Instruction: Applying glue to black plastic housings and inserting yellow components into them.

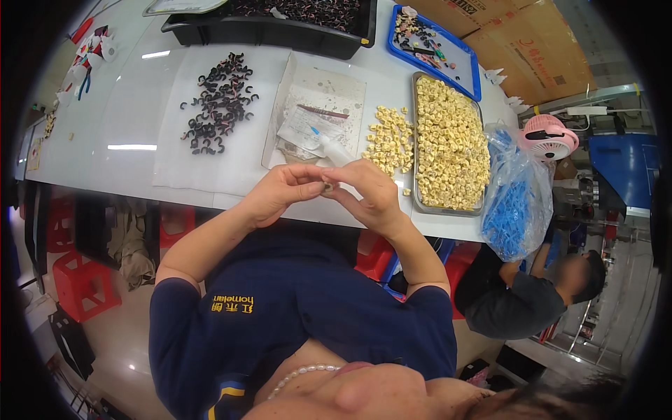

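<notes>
My left hand (280, 192) and my right hand (369, 194) meet above the near edge of the white table (133, 119). Their fingertips pinch one small cream-and-dark part (327, 185) between them. Just behind the hands lies a small white squeeze bottle (336, 150) on a sheet of paper (318, 112). A loose pile of cream-coloured small parts (390, 140) sits right of the bottle. Beside it stands a metal tray (416, 140) filled with more of the same cream parts.
Black C-shaped pieces (220, 101) lie on a white sheet at the left. A black bin (280, 31) and a blue tray (476, 70) stand at the back. A bag of blue parts (514, 199), a pink fan (549, 136), a seated person (525, 297) and red stools (80, 280) surround the table.
</notes>
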The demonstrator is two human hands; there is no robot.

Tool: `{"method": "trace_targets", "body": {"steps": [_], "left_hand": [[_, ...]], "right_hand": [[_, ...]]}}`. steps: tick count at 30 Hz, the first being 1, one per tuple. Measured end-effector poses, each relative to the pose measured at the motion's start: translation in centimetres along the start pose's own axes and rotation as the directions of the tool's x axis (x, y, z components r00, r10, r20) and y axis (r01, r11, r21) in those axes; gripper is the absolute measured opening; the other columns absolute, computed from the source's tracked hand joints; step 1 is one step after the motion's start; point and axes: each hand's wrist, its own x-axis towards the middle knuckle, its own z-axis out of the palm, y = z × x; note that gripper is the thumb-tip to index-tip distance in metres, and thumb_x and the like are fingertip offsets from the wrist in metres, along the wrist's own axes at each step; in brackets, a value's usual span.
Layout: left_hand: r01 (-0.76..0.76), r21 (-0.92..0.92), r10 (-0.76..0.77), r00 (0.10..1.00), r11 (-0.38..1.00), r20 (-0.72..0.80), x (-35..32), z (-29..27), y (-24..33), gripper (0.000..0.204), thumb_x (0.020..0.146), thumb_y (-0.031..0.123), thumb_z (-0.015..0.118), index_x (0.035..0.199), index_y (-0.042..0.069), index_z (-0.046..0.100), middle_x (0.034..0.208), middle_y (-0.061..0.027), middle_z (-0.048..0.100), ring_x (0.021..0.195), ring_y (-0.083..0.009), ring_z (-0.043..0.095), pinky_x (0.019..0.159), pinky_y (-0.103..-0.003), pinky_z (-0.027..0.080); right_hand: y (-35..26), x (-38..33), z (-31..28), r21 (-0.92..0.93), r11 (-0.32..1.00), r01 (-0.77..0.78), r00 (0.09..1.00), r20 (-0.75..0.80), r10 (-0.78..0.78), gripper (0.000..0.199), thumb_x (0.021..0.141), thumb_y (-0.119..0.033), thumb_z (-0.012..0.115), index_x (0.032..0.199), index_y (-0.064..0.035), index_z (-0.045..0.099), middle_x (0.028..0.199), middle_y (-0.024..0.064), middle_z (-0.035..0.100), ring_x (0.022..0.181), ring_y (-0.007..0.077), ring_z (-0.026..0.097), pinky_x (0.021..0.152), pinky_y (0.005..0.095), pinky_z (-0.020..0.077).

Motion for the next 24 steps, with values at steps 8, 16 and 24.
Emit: {"method": "trace_targets", "body": {"steps": [8, 16, 24], "left_hand": [[-0.012, 0.104, -0.014, 0.969, 0.994, 0.246, 0.3, -0.3, 1.0, 0.025, 0.079, 0.016, 0.069, 0.100, 0.004, 0.062, 0.096, -0.0013, 0.061, 0.093, -0.0106, 0.055, 0.087, -0.026, 0.041], [-0.318, 0.101, 0.288, 0.928, 0.943, 0.235, -0.4, -0.2, -0.2, 0.021, 0.083, 0.017, 0.066, 0.096, 0.002, 0.062, 0.098, -0.0029, 0.060, 0.094, -0.0114, 0.054, 0.087, -0.027, 0.041], [-0.194, -0.194, 0.207, 0.977, 0.962, 0.051, -1.0, 0.1, -0.7, 0.028, 0.089, 0.024, 0.058, 0.107, 0.002, 0.059, 0.102, -0.0049, 0.060, 0.098, -0.0114, 0.055, 0.091, -0.029, 0.042]], "right_hand": [[-1.0, 0.5, -0.9, 0.201, 0.974, -0.108, 0.993, 0.074, 0.095, 0.032, 0.060, -0.006, 0.078, 0.090, -0.0078, 0.066, 0.095, 0.0049, 0.061, 0.092, 0.0236, 0.055, 0.079, 0.0344, 0.0437], [-1.4, 1.5, -0.3, 0.288, 0.954, -0.078, 0.993, 0.106, 0.050, 0.032, 0.062, -0.006, 0.078, 0.091, -0.0066, 0.065, 0.093, 0.0065, 0.061, 0.089, 0.0215, 0.057, 0.075, 0.0318, 0.0464], [-1.3, 1.4, 2.5, 0.162, 0.987, 0.024, 0.987, -0.160, 0.002, 0.038, 0.066, 0.003, 0.075, 0.099, -0.0012, 0.058, 0.084, 0.0108, 0.062, 0.075, 0.0193, 0.061, 0.067, 0.0283, 0.0490]]}}
